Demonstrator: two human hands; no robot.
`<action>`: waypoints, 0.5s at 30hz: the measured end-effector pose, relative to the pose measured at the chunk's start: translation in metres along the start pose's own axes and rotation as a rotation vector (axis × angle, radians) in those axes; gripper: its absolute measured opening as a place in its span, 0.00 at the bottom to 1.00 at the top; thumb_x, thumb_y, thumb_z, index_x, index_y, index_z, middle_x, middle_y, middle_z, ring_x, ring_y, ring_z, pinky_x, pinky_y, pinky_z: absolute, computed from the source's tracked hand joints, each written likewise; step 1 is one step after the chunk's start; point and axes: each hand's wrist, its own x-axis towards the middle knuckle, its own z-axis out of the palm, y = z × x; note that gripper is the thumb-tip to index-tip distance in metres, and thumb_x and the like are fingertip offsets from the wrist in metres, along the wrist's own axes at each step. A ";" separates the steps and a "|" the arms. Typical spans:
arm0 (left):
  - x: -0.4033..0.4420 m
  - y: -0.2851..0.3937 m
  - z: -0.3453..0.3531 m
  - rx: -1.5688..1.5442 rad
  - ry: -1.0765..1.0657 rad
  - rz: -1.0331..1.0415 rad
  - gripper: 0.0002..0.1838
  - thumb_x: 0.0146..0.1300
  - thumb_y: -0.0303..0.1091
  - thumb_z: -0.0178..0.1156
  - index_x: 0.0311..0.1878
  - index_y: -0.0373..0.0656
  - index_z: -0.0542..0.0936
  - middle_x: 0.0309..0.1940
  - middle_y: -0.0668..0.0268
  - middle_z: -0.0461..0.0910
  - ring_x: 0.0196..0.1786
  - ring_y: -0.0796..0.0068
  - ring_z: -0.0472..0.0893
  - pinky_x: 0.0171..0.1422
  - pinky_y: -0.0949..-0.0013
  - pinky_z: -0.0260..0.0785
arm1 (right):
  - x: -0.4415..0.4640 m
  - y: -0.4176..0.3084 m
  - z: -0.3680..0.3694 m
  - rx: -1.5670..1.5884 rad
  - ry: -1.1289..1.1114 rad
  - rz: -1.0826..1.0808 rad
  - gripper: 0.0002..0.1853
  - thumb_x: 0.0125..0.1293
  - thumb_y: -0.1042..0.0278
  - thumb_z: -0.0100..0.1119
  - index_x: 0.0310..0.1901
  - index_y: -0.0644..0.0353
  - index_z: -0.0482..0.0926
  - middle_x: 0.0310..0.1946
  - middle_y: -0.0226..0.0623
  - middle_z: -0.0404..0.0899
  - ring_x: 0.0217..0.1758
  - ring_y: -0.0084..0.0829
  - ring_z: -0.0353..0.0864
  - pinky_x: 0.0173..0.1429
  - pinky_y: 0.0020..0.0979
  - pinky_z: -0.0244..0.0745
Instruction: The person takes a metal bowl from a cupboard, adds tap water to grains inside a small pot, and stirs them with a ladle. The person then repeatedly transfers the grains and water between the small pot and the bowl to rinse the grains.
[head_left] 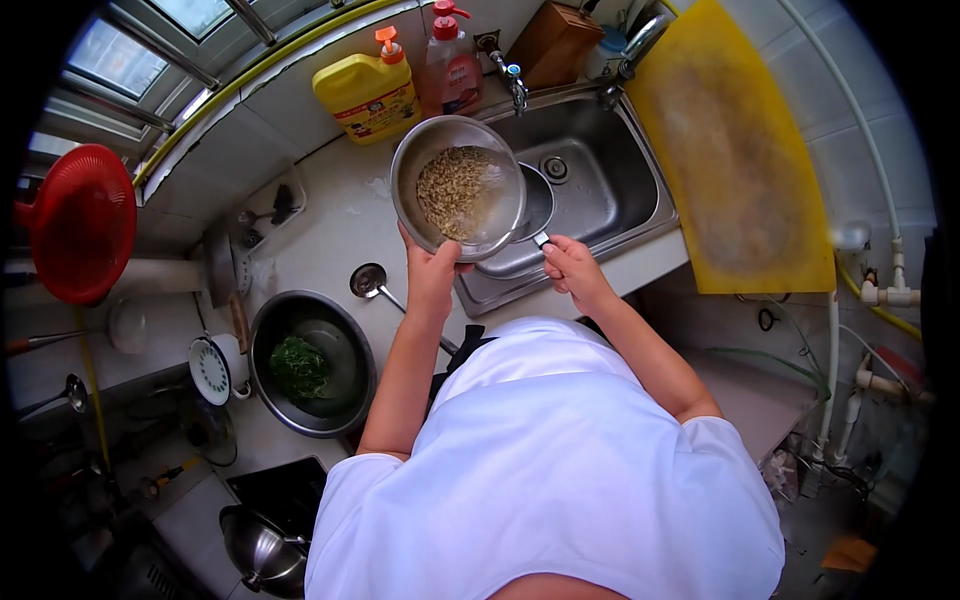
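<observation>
Steel bowl (pixel 405 190) with small brown pieces (pixel 452 190) and cloudy liquid inside is held up where the worktop (pixel 335 225) meets the left side of the sink (pixel 625 170). The left hand (pixel 437 275) has its grip on the bowl's near rim, thumb against the edge; its other fingers are partly hidden. The right hand (pixel 573 268) has its grip around the handle of a round utensil (pixel 540 200), which reaches over the sink and is partly covered by the bowl, so I cannot tell whether it is a sieve or a pan.

Behind the bowl stand a yellow jug (pixel 370 95) with an orange cap and a pink pump bottle (pixel 455 80), side by side. Near the left forearm, a ladle (pixel 369 281) lies on the worktop, with a large basin (pixel 350 345) holding leafy greens (pixel 299 368) further left. An enamel mug (pixel 240 362) sits just beside that basin. To the right of the sink is a stained yellow board (pixel 735 170).
</observation>
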 end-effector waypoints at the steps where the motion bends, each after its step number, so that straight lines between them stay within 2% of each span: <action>1: 0.000 0.001 0.000 0.014 -0.004 0.019 0.34 0.49 0.22 0.49 0.61 0.49 0.50 0.48 0.60 0.71 0.37 0.72 0.79 0.30 0.73 0.75 | 0.000 0.000 0.000 -0.001 0.005 0.005 0.09 0.67 0.64 0.46 0.43 0.59 0.67 0.16 0.19 0.59 0.14 0.10 0.51 0.15 0.15 0.48; 8: -0.001 0.007 0.003 0.036 -0.007 0.067 0.36 0.49 0.22 0.48 0.62 0.52 0.48 0.49 0.60 0.69 0.38 0.73 0.78 0.29 0.74 0.75 | 0.000 0.007 -0.007 0.015 0.004 0.012 0.11 0.66 0.64 0.47 0.45 0.60 0.69 0.16 0.21 0.61 0.15 0.11 0.53 0.16 0.16 0.49; 10: -0.002 0.011 0.006 -0.008 -0.012 0.066 0.38 0.47 0.17 0.44 0.63 0.55 0.48 0.49 0.63 0.67 0.38 0.77 0.76 0.26 0.80 0.72 | -0.001 0.007 -0.007 0.018 0.006 0.014 0.11 0.66 0.64 0.47 0.45 0.60 0.69 0.16 0.21 0.61 0.15 0.11 0.54 0.16 0.16 0.48; 13: -0.001 0.008 0.003 0.031 -0.028 0.115 0.37 0.49 0.21 0.47 0.62 0.53 0.47 0.49 0.61 0.69 0.38 0.73 0.78 0.29 0.75 0.75 | -0.003 0.005 -0.005 0.019 0.010 0.013 0.11 0.66 0.64 0.47 0.46 0.60 0.69 0.16 0.21 0.61 0.15 0.11 0.54 0.16 0.16 0.48; 15: -0.001 0.009 0.004 0.045 -0.025 0.127 0.36 0.49 0.21 0.47 0.62 0.53 0.48 0.49 0.61 0.69 0.39 0.74 0.78 0.30 0.75 0.75 | -0.004 0.004 -0.004 0.017 0.011 0.011 0.11 0.66 0.64 0.47 0.46 0.60 0.69 0.16 0.21 0.61 0.15 0.11 0.54 0.16 0.16 0.48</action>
